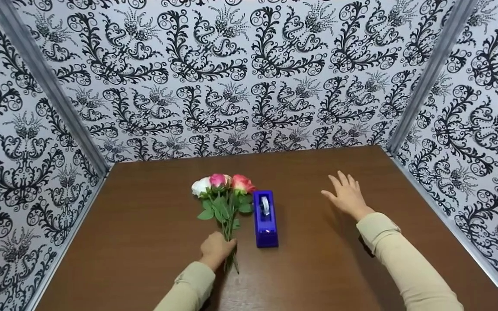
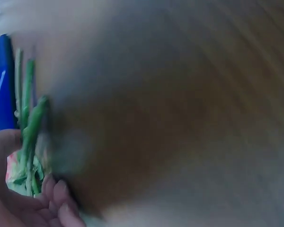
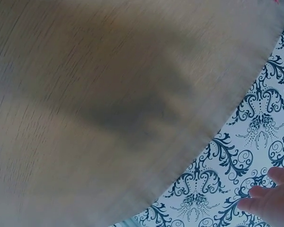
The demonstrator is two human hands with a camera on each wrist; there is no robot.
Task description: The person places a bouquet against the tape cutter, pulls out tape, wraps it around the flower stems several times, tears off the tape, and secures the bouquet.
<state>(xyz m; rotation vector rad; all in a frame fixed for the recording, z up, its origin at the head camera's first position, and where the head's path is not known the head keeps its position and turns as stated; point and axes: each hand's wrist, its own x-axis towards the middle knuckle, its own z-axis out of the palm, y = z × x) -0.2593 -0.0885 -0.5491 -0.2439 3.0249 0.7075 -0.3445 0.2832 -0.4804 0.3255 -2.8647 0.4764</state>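
Observation:
My left hand (image 1: 217,249) grips the green stems of a bunch of artificial roses (image 1: 223,207) low down, the stem ends poking out below the fist. White, pink and orange-red blooms top the bunch, pointing toward the back wall. In the left wrist view the thumb and curled fingers wrap the stems (image 2: 31,127). Just right of the flowers stands a blue tape dispenser (image 1: 266,233) with a clear roll of tape (image 1: 265,206) in it. Over the right part of the table my right hand (image 1: 347,194) is held with fingers spread, holding nothing.
The brown wooden table (image 1: 154,224) is enclosed at the back and both sides by white walls (image 1: 231,86) with black scroll patterns. Grey metal strips (image 1: 54,86) run along the wall corners.

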